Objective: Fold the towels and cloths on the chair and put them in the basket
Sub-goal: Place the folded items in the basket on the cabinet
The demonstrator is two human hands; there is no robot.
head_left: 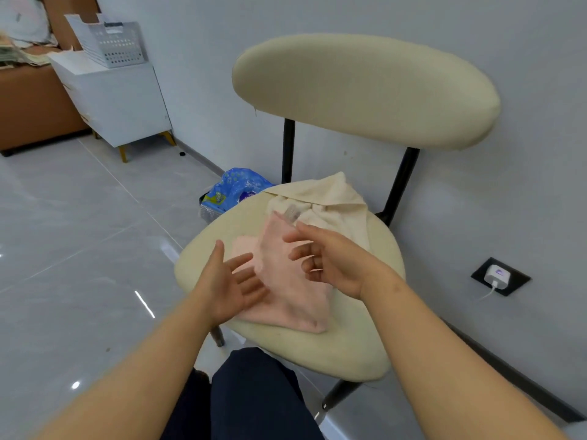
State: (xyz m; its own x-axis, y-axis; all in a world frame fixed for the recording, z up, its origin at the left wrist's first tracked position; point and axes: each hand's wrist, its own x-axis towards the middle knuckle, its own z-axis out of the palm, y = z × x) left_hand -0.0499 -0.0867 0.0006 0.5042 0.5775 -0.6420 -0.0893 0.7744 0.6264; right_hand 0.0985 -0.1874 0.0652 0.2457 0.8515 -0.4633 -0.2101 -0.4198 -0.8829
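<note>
We see a pink cloth lying crumpled on the cream seat of the chair, between our two hands. The left hand is at the cloth's left edge, released, with the palm turned inward and the fingers straight. The right hand is above the cloth's upper right part, also released, with fingers loosely bent and holding nothing. We cannot tell if either hand touches the cloth. Just behind the pink cloth, a cream towel lies in a heap at the back of the seat, and the two overlap there. The front and right parts of the seat are bare.

The white basket stands well apart, on a white cabinet at the far left, with open grey floor between. A blue plastic bag lies on the floor just beside the chair. A white charger sits in a wall socket at the right.
</note>
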